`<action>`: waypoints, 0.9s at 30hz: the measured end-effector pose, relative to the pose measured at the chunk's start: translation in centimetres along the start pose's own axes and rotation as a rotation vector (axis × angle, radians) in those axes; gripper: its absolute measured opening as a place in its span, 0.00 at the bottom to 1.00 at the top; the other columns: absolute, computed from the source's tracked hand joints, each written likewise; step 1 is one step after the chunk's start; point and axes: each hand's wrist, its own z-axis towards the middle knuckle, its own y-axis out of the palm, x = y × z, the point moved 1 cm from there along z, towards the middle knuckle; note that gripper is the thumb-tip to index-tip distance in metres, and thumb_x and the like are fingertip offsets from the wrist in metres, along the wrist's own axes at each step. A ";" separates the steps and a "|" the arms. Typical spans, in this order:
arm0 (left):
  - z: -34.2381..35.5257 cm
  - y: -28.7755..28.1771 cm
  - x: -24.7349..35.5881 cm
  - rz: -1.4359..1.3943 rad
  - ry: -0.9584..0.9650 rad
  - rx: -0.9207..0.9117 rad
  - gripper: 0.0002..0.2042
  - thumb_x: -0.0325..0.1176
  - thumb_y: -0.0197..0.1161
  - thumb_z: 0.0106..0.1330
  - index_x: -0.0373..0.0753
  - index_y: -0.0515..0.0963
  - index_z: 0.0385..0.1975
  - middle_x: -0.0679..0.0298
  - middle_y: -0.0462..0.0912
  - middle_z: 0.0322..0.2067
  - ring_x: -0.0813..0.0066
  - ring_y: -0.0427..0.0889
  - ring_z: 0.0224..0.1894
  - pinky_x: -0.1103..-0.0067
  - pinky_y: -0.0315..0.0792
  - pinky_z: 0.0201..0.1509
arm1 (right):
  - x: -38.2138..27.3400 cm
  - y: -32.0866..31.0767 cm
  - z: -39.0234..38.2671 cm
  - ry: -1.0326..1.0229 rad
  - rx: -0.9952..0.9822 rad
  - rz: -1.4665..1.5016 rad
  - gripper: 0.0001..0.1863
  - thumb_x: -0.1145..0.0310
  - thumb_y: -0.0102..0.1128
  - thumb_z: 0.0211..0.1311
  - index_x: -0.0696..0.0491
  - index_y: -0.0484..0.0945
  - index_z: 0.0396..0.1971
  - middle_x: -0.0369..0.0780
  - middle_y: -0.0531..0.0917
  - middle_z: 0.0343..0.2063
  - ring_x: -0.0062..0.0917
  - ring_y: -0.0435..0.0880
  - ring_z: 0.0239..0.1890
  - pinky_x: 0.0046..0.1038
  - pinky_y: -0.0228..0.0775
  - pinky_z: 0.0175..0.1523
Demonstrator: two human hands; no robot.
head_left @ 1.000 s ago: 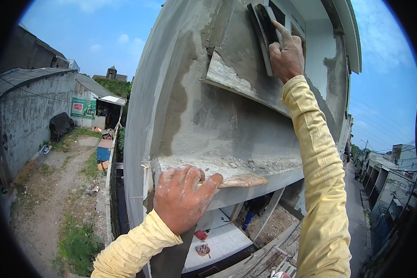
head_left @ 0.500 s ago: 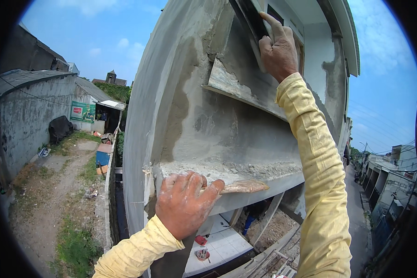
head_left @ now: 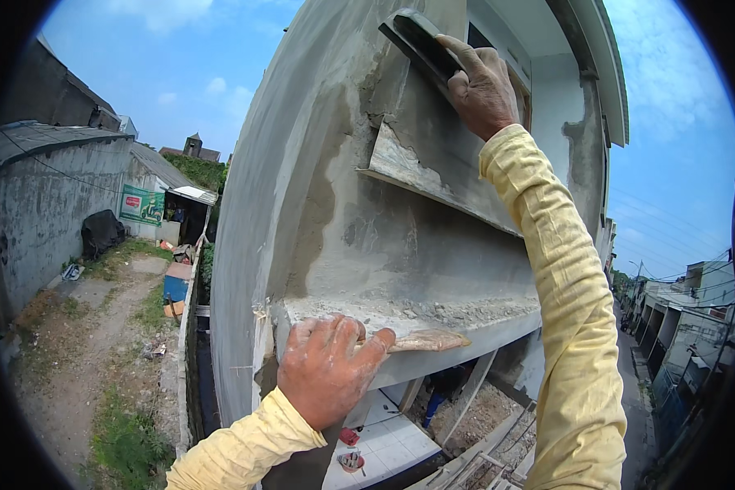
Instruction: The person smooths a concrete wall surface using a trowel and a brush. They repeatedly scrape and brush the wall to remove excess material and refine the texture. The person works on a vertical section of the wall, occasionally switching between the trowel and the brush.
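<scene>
At the upper part of the wall, my right hand (head_left: 483, 88) is closed round the handle of a plastering trowel (head_left: 420, 45), its long blade tilted against the grey plastered wall (head_left: 335, 171). Lower down, my left hand (head_left: 327, 367) has its fingers bent over the front edge of a rough concrete ledge (head_left: 498, 300). From under its thumb and forefinger sticks a flat, mortar-smeared, wood-coloured piece (head_left: 429, 340), lying along the ledge edge; its other end is hidden by the hand. Between the hands, a slanted mortar-caked strip (head_left: 408, 163) juts from the wall.
Crumbled mortar (head_left: 433, 312) lies along the ledge. Far below are a white tiled floor (head_left: 384, 445) with a reddish bucket (head_left: 351, 462), and loose timber (head_left: 486, 465). A dirt yard (head_left: 82, 351) drops away at left, a street (head_left: 629, 384) at right.
My right hand has drawn the trowel slightly left and down, so more of its blade shows. My left hand stays on the ledge edge; the view has shifted a little.
</scene>
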 end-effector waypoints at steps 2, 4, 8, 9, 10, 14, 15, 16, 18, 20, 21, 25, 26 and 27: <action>0.0 0.3 0.2 -0.037 0.007 0.024 0.15 0.36 0.73 0.57 0.54 0.85 0.45 0.70 0.76 0.30 0.69 0.81 0.38 0.68 0.71 0.44 | 2.6 -1.5 1.7 0.226 -0.037 -0.098 0.32 0.68 0.51 0.62 0.31 0.73 0.68 0.51 0.77 0.49 0.46 0.79 0.53 0.44 0.71 0.65; 0.1 0.5 0.0 -0.061 0.020 0.023 0.15 0.36 0.72 0.58 0.54 0.85 0.45 0.70 0.76 0.30 0.69 0.81 0.37 0.68 0.71 0.44 | 5.5 -3.3 3.5 0.363 -0.088 -0.217 0.32 0.68 0.52 0.62 0.32 0.74 0.68 0.53 0.78 0.50 0.49 0.81 0.54 0.45 0.71 0.66; 0.2 0.3 -0.2 -0.061 0.026 -0.009 0.13 0.36 0.71 0.59 0.54 0.85 0.45 0.70 0.76 0.30 0.69 0.81 0.38 0.67 0.71 0.45 | 4.5 -7.8 6.4 0.016 -0.060 -0.383 0.30 0.69 0.50 0.64 0.32 0.76 0.67 0.48 0.79 0.51 0.44 0.80 0.55 0.43 0.72 0.65; 0.1 0.2 -0.2 -0.048 0.021 -0.022 0.13 0.36 0.71 0.60 0.54 0.85 0.45 0.70 0.77 0.30 0.69 0.81 0.38 0.67 0.71 0.45 | 3.7 -8.8 6.9 -0.105 -0.072 -0.395 0.30 0.69 0.50 0.64 0.32 0.76 0.67 0.47 0.79 0.50 0.43 0.80 0.56 0.42 0.72 0.65; 0.2 0.1 -0.1 -0.051 0.019 -0.014 0.13 0.37 0.70 0.60 0.54 0.85 0.45 0.69 0.77 0.30 0.69 0.81 0.38 0.67 0.72 0.45 | 2.4 -10.1 7.7 -0.232 -0.167 -0.403 0.30 0.68 0.51 0.65 0.30 0.76 0.67 0.45 0.80 0.51 0.42 0.80 0.56 0.41 0.72 0.66; 0.3 0.0 -0.1 -0.044 0.006 -0.019 0.12 0.37 0.70 0.61 0.54 0.85 0.45 0.68 0.77 0.30 0.68 0.82 0.39 0.66 0.72 0.47 | -2.7 -9.9 8.5 -0.535 -0.498 -0.340 0.30 0.68 0.51 0.65 0.30 0.76 0.66 0.45 0.80 0.51 0.41 0.79 0.56 0.41 0.72 0.66; 0.2 0.0 -0.2 -0.050 0.003 -0.025 0.12 0.37 0.70 0.61 0.54 0.85 0.45 0.68 0.77 0.31 0.68 0.82 0.39 0.65 0.72 0.47 | -3.8 -9.2 8.7 -0.574 -0.538 -0.364 0.29 0.68 0.51 0.65 0.30 0.76 0.66 0.45 0.80 0.50 0.41 0.79 0.56 0.41 0.72 0.66; 0.1 -0.1 -0.3 -0.049 0.004 -0.025 0.12 0.37 0.70 0.61 0.54 0.85 0.45 0.68 0.77 0.31 0.68 0.82 0.39 0.65 0.72 0.47 | -4.7 -8.2 9.1 -0.595 -0.559 -0.393 0.29 0.68 0.51 0.65 0.30 0.76 0.66 0.45 0.80 0.50 0.41 0.79 0.56 0.41 0.72 0.66; 0.0 -0.1 -0.3 -0.050 0.007 -0.017 0.12 0.37 0.69 0.61 0.54 0.84 0.45 0.68 0.77 0.31 0.68 0.82 0.40 0.65 0.72 0.48 | -5.5 -6.8 10.3 -0.593 -0.552 -0.492 0.29 0.68 0.51 0.65 0.30 0.76 0.66 0.45 0.80 0.50 0.41 0.79 0.56 0.41 0.72 0.66; -0.2 0.1 -0.4 -0.042 0.026 0.004 0.13 0.36 0.68 0.61 0.54 0.84 0.46 0.69 0.77 0.31 0.69 0.82 0.39 0.65 0.72 0.48 | -5.8 -6.0 12.2 -0.536 -0.518 -0.563 0.29 0.68 0.52 0.65 0.30 0.76 0.66 0.44 0.80 0.50 0.41 0.79 0.56 0.41 0.71 0.66; -0.3 0.2 -0.4 -0.040 0.034 0.016 0.13 0.36 0.68 0.61 0.54 0.84 0.46 0.69 0.77 0.31 0.69 0.82 0.39 0.65 0.72 0.48 | -5.9 -5.7 12.8 -0.506 -0.492 -0.589 0.29 0.68 0.52 0.65 0.30 0.76 0.66 0.44 0.80 0.50 0.41 0.79 0.56 0.41 0.71 0.66; -0.5 0.7 -0.4 -0.114 0.034 0.017 0.14 0.36 0.67 0.61 0.54 0.84 0.47 0.69 0.78 0.31 0.69 0.81 0.38 0.65 0.71 0.48 | -6.8 -5.5 15.6 -0.405 -0.416 -0.677 0.29 0.67 0.52 0.65 0.30 0.77 0.66 0.44 0.80 0.50 0.40 0.79 0.56 0.41 0.71 0.66; -0.6 0.8 -0.5 -0.114 0.035 0.015 0.14 0.35 0.67 0.61 0.54 0.84 0.47 0.69 0.78 0.31 0.69 0.81 0.38 0.65 0.71 0.48 | -6.9 -5.4 16.1 -0.383 -0.385 -0.676 0.29 0.67 0.52 0.65 0.30 0.77 0.66 0.44 0.80 0.50 0.40 0.79 0.55 0.41 0.71 0.66; -0.6 0.9 -0.6 -0.121 0.038 0.017 0.14 0.35 0.67 0.61 0.54 0.84 0.47 0.69 0.78 0.32 0.69 0.81 0.38 0.65 0.71 0.48 | -6.9 -5.1 16.3 -0.369 -0.360 -0.684 0.29 0.67 0.52 0.65 0.30 0.77 0.66 0.44 0.80 0.50 0.40 0.79 0.55 0.41 0.71 0.66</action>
